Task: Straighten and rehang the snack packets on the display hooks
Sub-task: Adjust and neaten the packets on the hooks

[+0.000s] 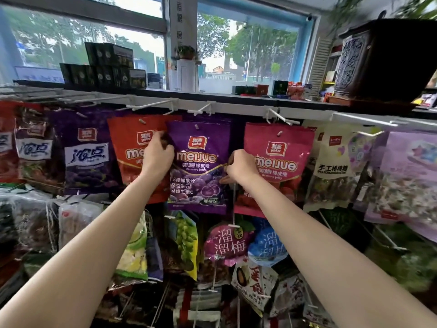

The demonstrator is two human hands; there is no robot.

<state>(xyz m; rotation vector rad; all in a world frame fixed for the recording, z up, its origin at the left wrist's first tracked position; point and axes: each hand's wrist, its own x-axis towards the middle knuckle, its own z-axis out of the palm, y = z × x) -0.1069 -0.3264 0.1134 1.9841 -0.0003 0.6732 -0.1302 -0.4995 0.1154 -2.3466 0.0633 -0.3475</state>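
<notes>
Left hand: left hand (158, 154) raised to the upper left edge of the purple gummy packet (199, 166), fingers curled over that edge, gripping it; knuckles face the camera, fingertips hidden behind the hand.
Right hand: right hand (240, 165) at the packet's right edge about mid-height, fingers curled in and pinching the edge; thumb side toward the packet.
Purple gummy packet: hangs in the top row between the two hands, face forward, a little tilted, its top hole on a peg. Overlaps the orange-red packet (128, 147) on its left; that one sits partly behind it.
Pink packet: pink packet (281, 162) hangs just right of the right hand, same brand logo, on its own hook; hand is near its left edge, contact cannot tell.
Hook rail: white rail (236, 107) runs across above the top row, white wire display hooks (204, 109) stick out from it toward the viewer.
Far left: dark purple packet (86, 152) with white script label, more red and dark packets beyond it, blurred.
Far right: cream packet (332, 166) with black characters, then a lilac packet (409, 176).
Lower rows: green bean packet (185, 242), purple plum packet (227, 242), blue packet (268, 247), others crowded and askew beneath.
Above rail: dark shelf with black boxes (104, 67), carved dark planter (383, 58) at right, windows behind.
</notes>
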